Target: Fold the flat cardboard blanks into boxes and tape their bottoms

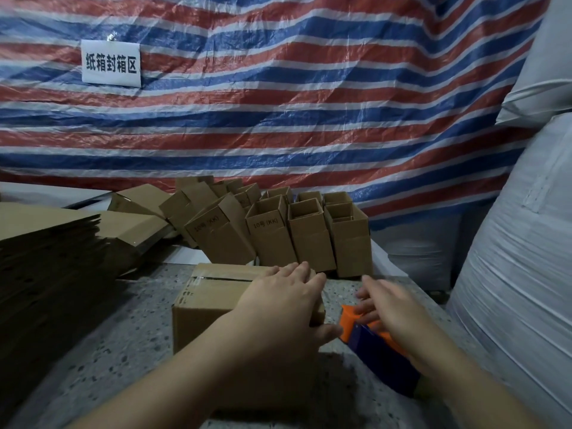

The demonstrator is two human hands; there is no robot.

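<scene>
The striped tarp [309,103] hangs as the backdrop, and every other place here is given from the box [210,300] under your hand. High to the left of that box, a white sign [110,64] with printed characters is fixed to the tarp. To the right of the box rise white wrapped bundles [520,274]. To its left lies the stack of flat blanks [52,243], dark in shadow. Behind the box stands a group of folded boxes [297,230], some upright with open tops, some leaning. The box itself rests on the speckled table [117,351], clear tape running along its top seam. Your left hand [284,300] lies flat over the box's right end, fingers straight, thumb at the near corner. Just right of the box, your right hand [387,308], motion-blurred, appears to grasp the orange and blue tape dispenser [377,345].
</scene>
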